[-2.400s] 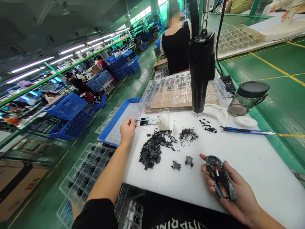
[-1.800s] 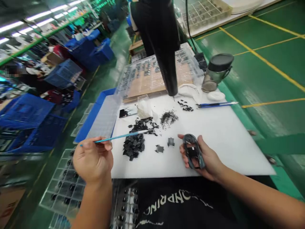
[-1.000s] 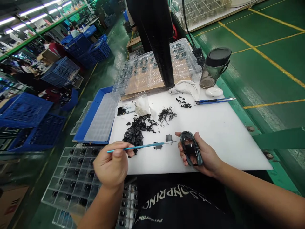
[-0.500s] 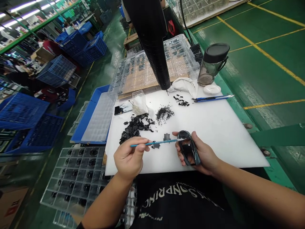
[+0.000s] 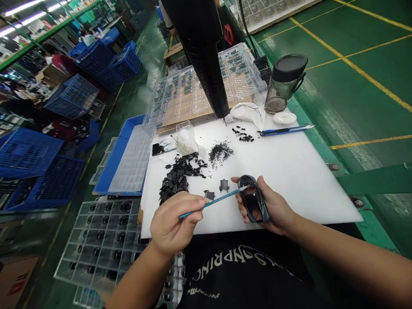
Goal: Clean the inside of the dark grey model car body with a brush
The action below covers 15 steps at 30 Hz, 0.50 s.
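Observation:
My left hand [image 5: 175,221] pinches a thin blue brush [image 5: 212,202] between thumb and fingers. Its whitish tip touches, or lies just over, the upper end of a glossy dark plastic housing [image 5: 252,198]. That housing sits upright in my right hand [image 5: 273,206], with the thumb along one side and the fingers round the other. Just left of it, a small dark plastic piece [image 5: 224,185] lies on the white board [image 5: 289,171]. Another dark piece [image 5: 210,195] is close to the brush handle.
A heap of black flat pieces [image 5: 175,178], a pile of tiny black parts [image 5: 220,152] and a blue utility knife [image 5: 286,130] lie on the board. Above hangs a black power screwdriver [image 5: 207,64]. Clear trays [image 5: 206,88], a lidded cup [image 5: 286,83] and a blue bin [image 5: 120,159] stand around.
The brush has tilted: its handle end, held in my left hand, is lower, and its tip sits slightly higher on the housing. My right hand keeps its hold. The view has shifted slightly.

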Motion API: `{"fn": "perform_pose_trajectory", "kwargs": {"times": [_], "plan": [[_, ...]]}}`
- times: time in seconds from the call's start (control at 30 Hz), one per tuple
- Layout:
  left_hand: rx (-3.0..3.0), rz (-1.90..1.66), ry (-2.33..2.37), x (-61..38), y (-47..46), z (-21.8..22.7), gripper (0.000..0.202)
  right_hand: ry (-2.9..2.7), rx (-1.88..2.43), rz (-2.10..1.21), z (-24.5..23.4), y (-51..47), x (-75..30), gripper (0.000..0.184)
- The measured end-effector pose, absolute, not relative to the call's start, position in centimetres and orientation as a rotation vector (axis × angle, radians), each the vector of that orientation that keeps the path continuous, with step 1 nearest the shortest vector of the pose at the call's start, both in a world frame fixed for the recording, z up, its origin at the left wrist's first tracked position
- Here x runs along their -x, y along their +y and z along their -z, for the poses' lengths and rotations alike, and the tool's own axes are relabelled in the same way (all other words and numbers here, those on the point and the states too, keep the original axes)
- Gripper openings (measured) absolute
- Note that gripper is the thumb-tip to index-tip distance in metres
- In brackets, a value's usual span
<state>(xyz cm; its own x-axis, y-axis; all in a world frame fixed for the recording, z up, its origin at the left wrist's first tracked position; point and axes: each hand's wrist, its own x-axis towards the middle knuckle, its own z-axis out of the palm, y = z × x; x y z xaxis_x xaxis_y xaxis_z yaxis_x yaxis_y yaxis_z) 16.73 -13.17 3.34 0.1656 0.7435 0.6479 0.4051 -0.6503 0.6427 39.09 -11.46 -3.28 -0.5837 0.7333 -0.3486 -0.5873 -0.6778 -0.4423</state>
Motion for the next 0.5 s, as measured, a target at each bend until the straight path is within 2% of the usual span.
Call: {"fn": "perform_pose_trajectory", "kwargs": {"times": [0.5], "plan": [[-2.312,-1.225,0.943,-15.8,-13.8,-4.6,0.023,-0.344,0.670,-2.246,3.1,-11.4,-39.0,0.050]]}}
